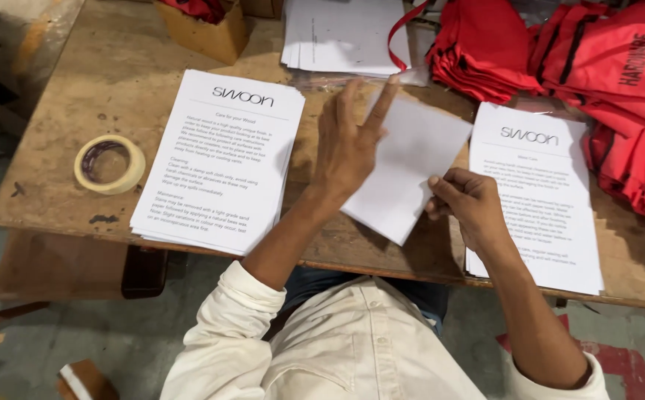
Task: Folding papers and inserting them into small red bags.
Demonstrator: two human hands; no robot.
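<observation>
A folded white sheet (411, 167) lies at the middle of the worn wooden bench (115, 81), the left hand (348, 144) pressed flat on it with fingers spread while the right hand (467, 200) pinches its lower right edge between thumb and fingertips. The fold appears to be mid-crease, and finishing it would call for a firm sweep along the edge. Stacks of printed leaflets (218, 159) flank the sheet, with a tape roll (110, 164) further left and red cloth bags (596, 67) piled at the far right.

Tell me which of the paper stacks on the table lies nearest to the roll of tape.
The printed stack left of the left hand. It lies beside the tape roll; the printed stack at right and the far stack lie farther away.
</observation>
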